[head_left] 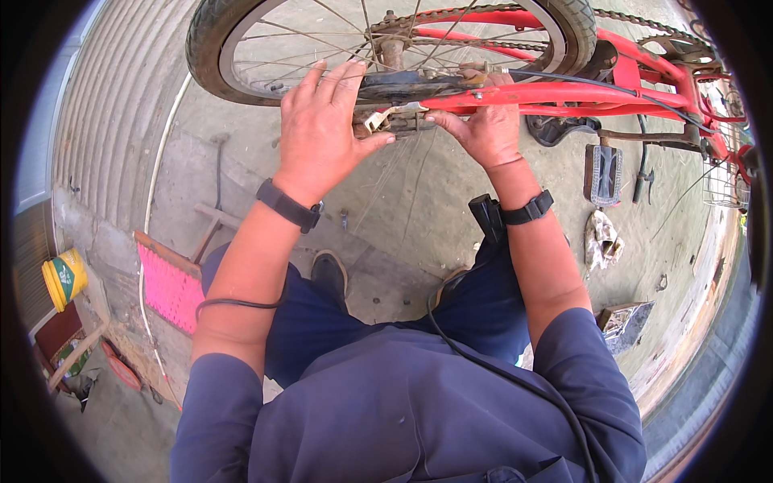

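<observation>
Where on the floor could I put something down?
Mostly bare floor lies between the red bicycle frame and the dark shoes. It's crowded farther right, around the pedal and stained cloth. A pink panel sits left.

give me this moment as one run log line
left hand: at wheel, thumb near pale metal bracket | right hand: at red frame tube | grips: unclear

A red bicycle frame tube (555, 95) is held by the right hand (489, 133); the left hand (320, 129) is spread over the edge of the rear wheel (392, 55), its thumb placed beside a pale metal bracket (377, 120).
</observation>
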Motion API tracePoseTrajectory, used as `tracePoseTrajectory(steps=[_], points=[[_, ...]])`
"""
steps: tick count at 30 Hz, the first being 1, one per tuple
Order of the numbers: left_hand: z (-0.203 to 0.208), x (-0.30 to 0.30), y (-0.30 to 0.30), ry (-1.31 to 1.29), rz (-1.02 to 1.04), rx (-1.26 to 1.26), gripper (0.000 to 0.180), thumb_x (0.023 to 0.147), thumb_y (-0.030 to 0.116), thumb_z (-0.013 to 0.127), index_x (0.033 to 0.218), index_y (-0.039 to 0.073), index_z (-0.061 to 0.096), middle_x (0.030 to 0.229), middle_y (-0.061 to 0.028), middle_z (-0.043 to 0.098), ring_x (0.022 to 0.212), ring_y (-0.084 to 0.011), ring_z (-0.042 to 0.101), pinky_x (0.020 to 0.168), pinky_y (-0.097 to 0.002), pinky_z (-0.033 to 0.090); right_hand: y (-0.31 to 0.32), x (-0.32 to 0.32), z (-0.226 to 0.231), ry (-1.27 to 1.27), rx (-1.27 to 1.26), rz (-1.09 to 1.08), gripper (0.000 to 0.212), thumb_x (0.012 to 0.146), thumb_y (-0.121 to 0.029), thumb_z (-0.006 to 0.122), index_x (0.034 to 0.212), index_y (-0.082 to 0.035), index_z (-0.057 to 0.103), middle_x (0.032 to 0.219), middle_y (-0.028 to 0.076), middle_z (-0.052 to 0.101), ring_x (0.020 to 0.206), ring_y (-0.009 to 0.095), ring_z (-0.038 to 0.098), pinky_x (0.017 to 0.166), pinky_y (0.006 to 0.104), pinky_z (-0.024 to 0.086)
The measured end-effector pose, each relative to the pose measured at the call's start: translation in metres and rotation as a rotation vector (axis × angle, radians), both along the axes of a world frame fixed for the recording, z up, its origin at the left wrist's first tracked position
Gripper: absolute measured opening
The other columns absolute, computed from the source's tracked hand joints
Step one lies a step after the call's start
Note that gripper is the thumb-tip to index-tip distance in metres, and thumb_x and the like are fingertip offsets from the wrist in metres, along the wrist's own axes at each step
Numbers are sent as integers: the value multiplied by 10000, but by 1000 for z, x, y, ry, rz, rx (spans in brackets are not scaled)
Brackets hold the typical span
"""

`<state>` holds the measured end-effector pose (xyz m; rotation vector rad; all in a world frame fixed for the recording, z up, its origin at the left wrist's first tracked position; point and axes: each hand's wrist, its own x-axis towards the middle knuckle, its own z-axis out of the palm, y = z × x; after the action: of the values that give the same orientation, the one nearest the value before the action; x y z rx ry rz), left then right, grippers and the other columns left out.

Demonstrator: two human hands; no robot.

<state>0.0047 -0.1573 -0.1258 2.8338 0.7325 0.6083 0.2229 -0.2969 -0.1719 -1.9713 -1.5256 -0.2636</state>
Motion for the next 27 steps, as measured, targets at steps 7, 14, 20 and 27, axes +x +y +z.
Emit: tracePoseTrajectory(steps=[7, 14, 20, 27], points=[[-2, 5, 12, -55, -112, -138, 868, 610, 301, 946, 1356, 50, 579, 1309, -137, 619, 1235, -370, 538, 1073, -455, 435, 0, 2, -6, -46, -9, 3, 772, 602, -526, 937, 1113, -18, 662, 998, 136, 626, 940, 366, 601, 798, 466, 510], [-7, 9, 12, -114, -121, -130, 764, 612, 219, 937, 1281, 27, 620, 1235, -129, 637, 1148, -350, 554, 1016, -432, 483, 1, 5, -6, -52, -20, 35, 574, 609, -548, 927, 869, -70, 746, 894, 119, 597, 848, 347, 592, 710, 461, 501], [-11, 8, 12, -136, -125, -99, 730, 615, 214, 925, 1257, 46, 622, 1233, -93, 650, 1138, -339, 552, 997, -407, 507, 2, -1, -1, -49, 34, 19, 563, 578, -582, 924, 821, -100, 763, 872, 115, 568, 844, 342, 581, 702, 450, 492], [-14, 9, 11, -136, -118, -91, 743, 619, 222, 922, 1278, 56, 623, 1247, -98, 654, 1137, -342, 556, 1014, -408, 500, 4, -10, 0, 22, 4, -22, 564, 588, -629, 902, 783, -114, 781, 901, 127, 608, 935, 358, 563, 802, 473, 483]])
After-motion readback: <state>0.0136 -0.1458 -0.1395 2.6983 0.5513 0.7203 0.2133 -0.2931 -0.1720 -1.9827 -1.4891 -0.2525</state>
